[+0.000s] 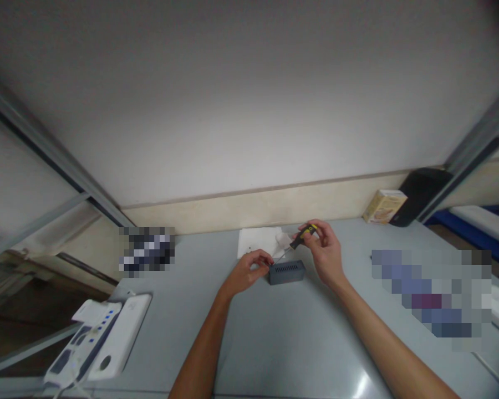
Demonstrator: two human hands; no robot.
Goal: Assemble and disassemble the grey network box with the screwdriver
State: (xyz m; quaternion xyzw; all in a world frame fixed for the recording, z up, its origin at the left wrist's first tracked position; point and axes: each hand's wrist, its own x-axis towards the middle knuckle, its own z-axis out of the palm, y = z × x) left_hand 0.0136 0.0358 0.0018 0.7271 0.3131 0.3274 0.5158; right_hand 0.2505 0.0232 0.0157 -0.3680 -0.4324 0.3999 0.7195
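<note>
A screwdriver (303,236) with a black and yellow handle is gripped in my right hand (329,256), its shaft slanting down and left. The tip meets the left top end of a dark grey slotted box (286,274) on the table. Fingers of my left hand (249,271) are bent together at that same end of the box, beside the screwdriver tip. What they pinch there, if anything, is too small to make out. White paper (255,239) lies just behind the box, with a few small dark specks on it.
White power strips (120,335) with cables lie on the left side of the grey table (283,349). At the back right, a yellowish carton (385,206) stands against a black object (419,194). Blurred patches cover items at left and right. Metal frame posts flank the wall behind.
</note>
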